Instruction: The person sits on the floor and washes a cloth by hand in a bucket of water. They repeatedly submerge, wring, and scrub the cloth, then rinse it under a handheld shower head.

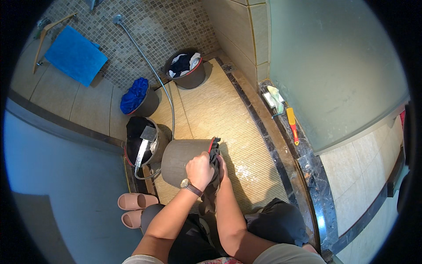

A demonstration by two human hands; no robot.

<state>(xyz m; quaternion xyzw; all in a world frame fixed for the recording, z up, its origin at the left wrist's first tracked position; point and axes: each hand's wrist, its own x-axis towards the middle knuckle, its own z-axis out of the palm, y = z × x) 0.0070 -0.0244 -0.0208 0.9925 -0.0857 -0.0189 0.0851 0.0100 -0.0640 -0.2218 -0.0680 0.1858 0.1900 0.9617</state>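
A grey-brown bucket with a red rim lies tipped on its side, its mouth toward the right. Dark wet-looking cloth hangs over that rim and down between my forearms. My left hand, with a watch at the wrist, is closed in a fist on the cloth at the rim; its fingertips are hidden. On the other side of the cloth my right hand grips it, with most of the fingers out of sight behind the fabric.
Three more buckets hold laundry: black cloth with a shower head on top, blue cloth, and dark-and-white cloth. A metal hose crosses the ribbed floor. Pink slippers sit left; a yellow-red brush lies on the right ledge.
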